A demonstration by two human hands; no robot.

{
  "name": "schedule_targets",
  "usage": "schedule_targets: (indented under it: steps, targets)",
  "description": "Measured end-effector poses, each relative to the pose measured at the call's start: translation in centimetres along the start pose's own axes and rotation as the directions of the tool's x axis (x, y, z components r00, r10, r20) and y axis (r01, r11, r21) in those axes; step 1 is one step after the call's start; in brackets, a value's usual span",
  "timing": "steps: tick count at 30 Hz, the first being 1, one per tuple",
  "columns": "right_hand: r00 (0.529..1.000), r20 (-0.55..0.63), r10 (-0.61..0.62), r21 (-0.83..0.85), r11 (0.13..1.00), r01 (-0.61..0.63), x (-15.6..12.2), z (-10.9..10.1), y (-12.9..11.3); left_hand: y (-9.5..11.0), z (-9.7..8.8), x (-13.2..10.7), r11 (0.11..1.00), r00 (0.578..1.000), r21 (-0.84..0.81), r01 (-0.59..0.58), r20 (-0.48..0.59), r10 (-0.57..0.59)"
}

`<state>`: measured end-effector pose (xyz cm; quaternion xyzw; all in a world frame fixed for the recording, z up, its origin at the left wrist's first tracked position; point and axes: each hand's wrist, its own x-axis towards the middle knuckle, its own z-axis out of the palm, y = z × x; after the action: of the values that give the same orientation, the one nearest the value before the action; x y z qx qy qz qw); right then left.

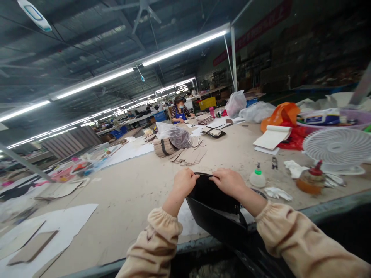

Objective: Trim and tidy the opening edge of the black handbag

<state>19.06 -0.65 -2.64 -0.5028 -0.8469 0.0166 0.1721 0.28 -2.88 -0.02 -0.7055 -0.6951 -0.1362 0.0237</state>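
Observation:
A black leather piece (213, 204), shaped like a bag or pouch, stands upright at the near edge of the long work table (127, 193). My left hand (184, 182) is closed on its top edge at the left. My right hand (228, 182) pinches the same top edge at the right. The two hands are close together, a small gap between them. Both arms wear beige sleeves.
A small glue bottle with a green cap (257, 177), an amber bottle with a red cap (310, 180), a white fan (337, 148), and white scraps lie to the right. Stacks of cardboard pieces (185, 152) and a plastic bag sit beyond. A co-worker (179, 110) sits far down the table.

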Motion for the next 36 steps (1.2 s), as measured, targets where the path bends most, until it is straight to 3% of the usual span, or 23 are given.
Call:
schedule_targets:
  steps: [13, 22, 26, 33, 36]
  targets:
    - [1.0, 0.001, -0.013, 0.005, 1.0, 0.013, -0.2, -0.2, -0.3, 0.5, -0.2, 0.3, 0.994, 0.998, 0.098, 0.046, 0.045, -0.051]
    - [0.995, -0.064, -0.074, 0.035, 0.996, 0.077, -0.4, 0.4, -0.3, 0.4, 0.3, 0.1, 0.994, 0.998, 0.082, 0.069, -0.003, -0.069]
    - [0.997, -0.032, -0.075, 0.057, 0.995, 0.077, -0.1, 1.2, 0.1, 0.2, 0.7, 0.0, 0.995, 0.997, 0.052, 0.081, -0.005, -0.081]
    - [0.991, 0.125, -0.045, 0.04, 0.998, 0.04, 0.0, -1.1, -1.3, -0.2, 0.4, -0.7, 0.997, 0.997, 0.033, 0.074, 0.027, -0.075]
    - [0.987, 0.149, -0.059, -0.011, 0.998, 0.061, 0.4, -1.0, -1.3, -0.4, 0.5, -0.7, 0.998, 0.997, 0.026, 0.065, 0.048, -0.066]
